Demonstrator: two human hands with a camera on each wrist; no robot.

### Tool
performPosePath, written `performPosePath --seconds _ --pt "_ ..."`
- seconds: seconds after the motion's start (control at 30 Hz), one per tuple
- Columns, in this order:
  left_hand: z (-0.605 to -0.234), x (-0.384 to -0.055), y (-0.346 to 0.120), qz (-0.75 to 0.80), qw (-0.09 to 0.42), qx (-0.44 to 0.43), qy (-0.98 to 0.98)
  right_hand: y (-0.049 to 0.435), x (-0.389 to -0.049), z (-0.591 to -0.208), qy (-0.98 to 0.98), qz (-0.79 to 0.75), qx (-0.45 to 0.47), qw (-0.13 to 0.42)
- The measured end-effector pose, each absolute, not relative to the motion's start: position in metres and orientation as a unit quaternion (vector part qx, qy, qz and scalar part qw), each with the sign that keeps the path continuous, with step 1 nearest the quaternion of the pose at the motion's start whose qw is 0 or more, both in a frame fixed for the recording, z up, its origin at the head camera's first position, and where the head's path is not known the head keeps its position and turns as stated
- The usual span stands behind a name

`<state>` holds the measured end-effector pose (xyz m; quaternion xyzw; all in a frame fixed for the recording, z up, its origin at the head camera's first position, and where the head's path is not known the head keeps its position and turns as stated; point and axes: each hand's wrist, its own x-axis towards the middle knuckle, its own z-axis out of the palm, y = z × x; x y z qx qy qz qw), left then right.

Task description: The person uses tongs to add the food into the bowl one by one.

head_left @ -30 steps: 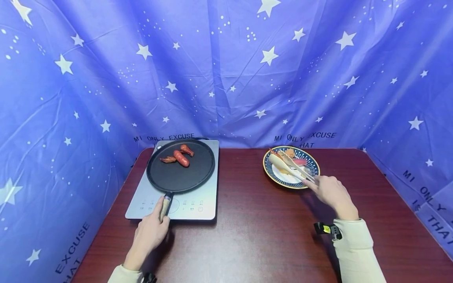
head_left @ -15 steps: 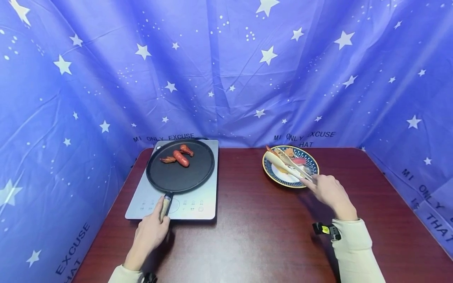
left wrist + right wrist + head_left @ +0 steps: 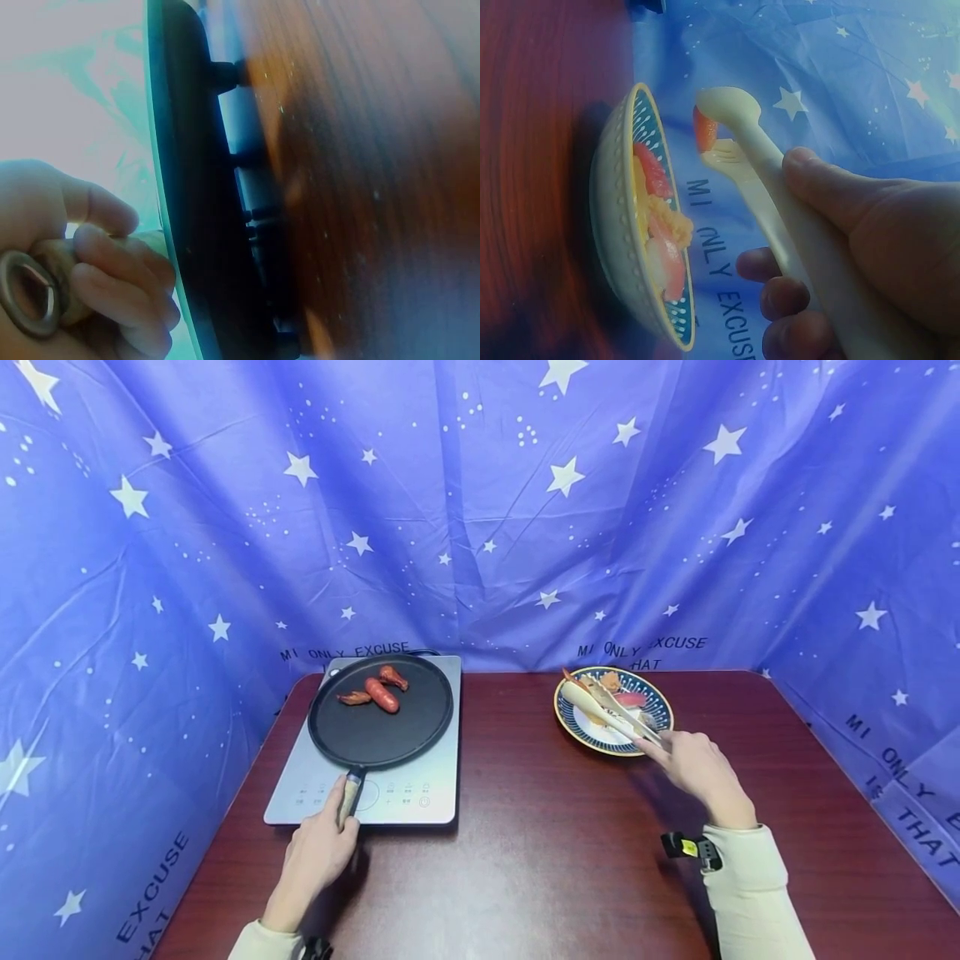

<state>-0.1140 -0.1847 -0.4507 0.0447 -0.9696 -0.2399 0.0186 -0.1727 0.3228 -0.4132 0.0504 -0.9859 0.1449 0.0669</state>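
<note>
**Tongs (image 3: 802, 232) and morsel (image 3: 704, 129) have edged slightly toward the pan (image 3: 405, 735)**

Nothing else shifts for me beyond a small drift of the view. The left hand (image 3: 319, 850) has its fingers curled round the pan handle (image 3: 349, 797), I judge to steady the pan. The right hand (image 3: 703, 768) grasps the tongs, thumb on one leg and fingers on the other; that squeeze, I reckon, pins the orange-red morsel between the spoon-like and fork-like heads. What food it is I cannot tell. My right wrist feed shows it raised clear of the plate (image 3: 576, 737); the head view puts it over the far-left rim.

More food lies on the plate, which sits well apart from the pan, probably to suit the right hand's reach. The pan rests on the cooktop (image 3: 442, 777), handle toward the person, presumably for an easy grip. A sausage (image 3: 382, 695), a drumstick (image 3: 393, 677) and a wing-shaped piece (image 3: 354, 697) cluster in its far half. Table (image 3: 525, 818) and starry curtain (image 3: 495, 485) frame everything.
</note>
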Motion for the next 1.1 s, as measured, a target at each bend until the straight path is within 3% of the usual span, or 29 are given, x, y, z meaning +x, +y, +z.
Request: performPosePath --seconds 0.53,1.1 --pt "-0.45 -0.116 -0.186 -0.24 0.02 0.043 -0.97 0.317 -0.174 -0.406 -0.984 0.144 0.067 0.078" --pt "-0.45 -0.114 -0.186 -0.245 0.017 0.044 -0.968 0.277 -0.181 -0.39 -0.98 0.147 0.092 0.096"
